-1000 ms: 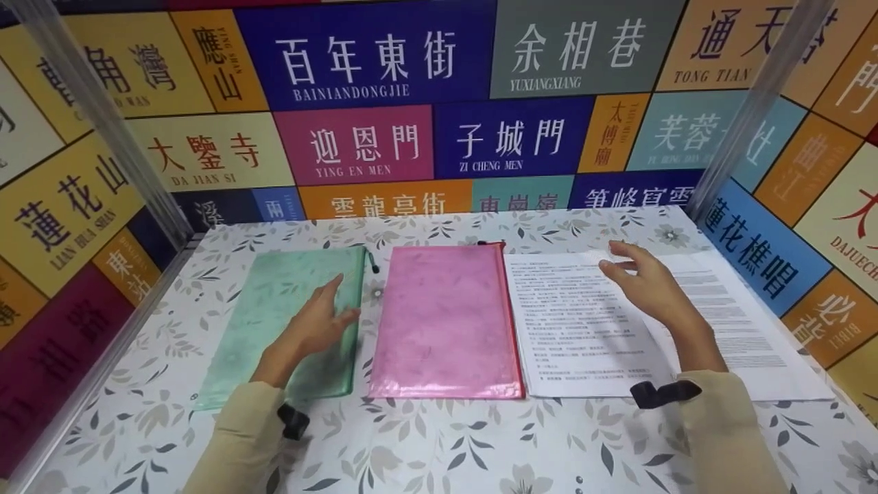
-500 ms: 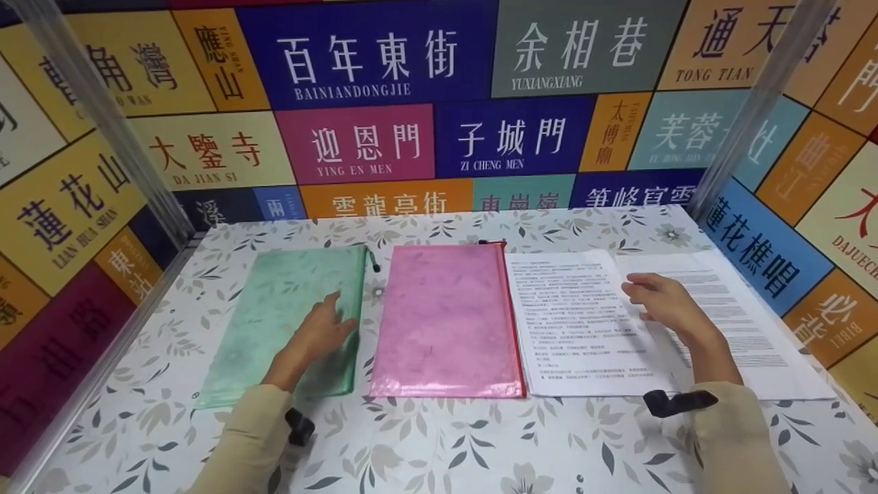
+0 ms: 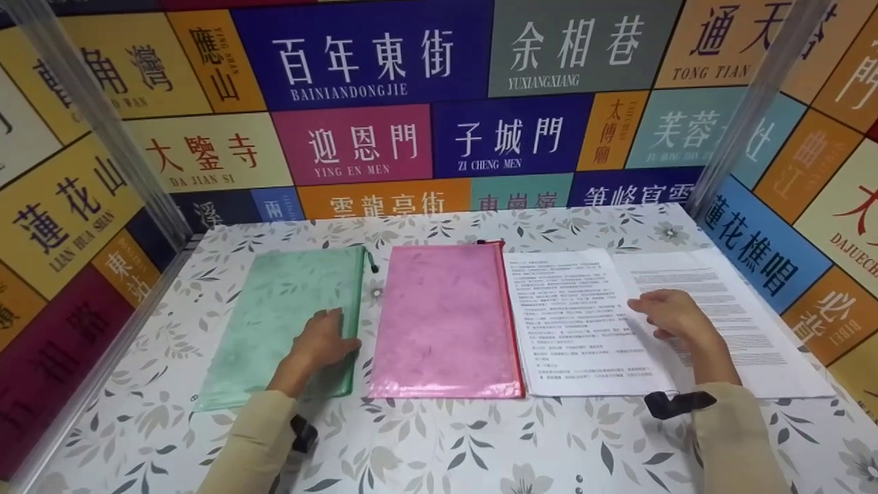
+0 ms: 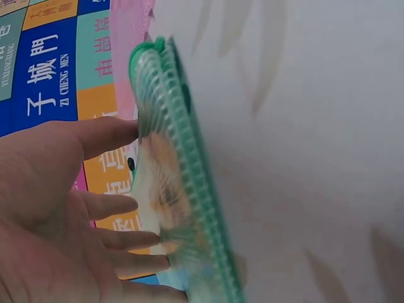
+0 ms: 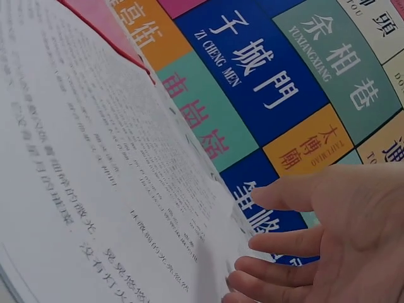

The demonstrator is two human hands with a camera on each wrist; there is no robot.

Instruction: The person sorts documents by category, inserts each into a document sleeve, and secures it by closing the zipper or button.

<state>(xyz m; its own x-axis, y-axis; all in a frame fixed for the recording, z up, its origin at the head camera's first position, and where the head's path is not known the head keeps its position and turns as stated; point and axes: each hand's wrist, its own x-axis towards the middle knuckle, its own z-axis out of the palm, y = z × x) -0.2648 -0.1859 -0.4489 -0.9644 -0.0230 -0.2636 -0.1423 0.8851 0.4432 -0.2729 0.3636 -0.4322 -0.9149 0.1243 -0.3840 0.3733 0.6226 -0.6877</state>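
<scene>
A green zip pouch (image 3: 281,309) lies flat at the left, a pink zip pouch (image 3: 446,319) beside it in the middle. Two printed sheets lie at the right, the left sheet (image 3: 576,322) overlapping the right sheet (image 3: 744,315). My left hand (image 3: 328,336) rests palm down on the green pouch near its lower right edge. In the left wrist view, the straight fingers of that hand (image 4: 134,169) touch the pouch's edge (image 4: 183,189). My right hand (image 3: 658,315) rests on the papers where the two sheets meet. Its relaxed fingers (image 5: 255,221) touch the paper (image 5: 95,158).
Everything lies on a table with a floral cloth (image 3: 439,439). Coloured sign panels wall it in at the back (image 3: 439,137), left and right. Metal posts stand at the back left corner (image 3: 103,123) and the back right corner (image 3: 754,103). Black straps sit on both wrists.
My right hand came down from above the sheets and back toward me, onto the paper. My left hand slid slightly nearer along the green pouch's right edge.
</scene>
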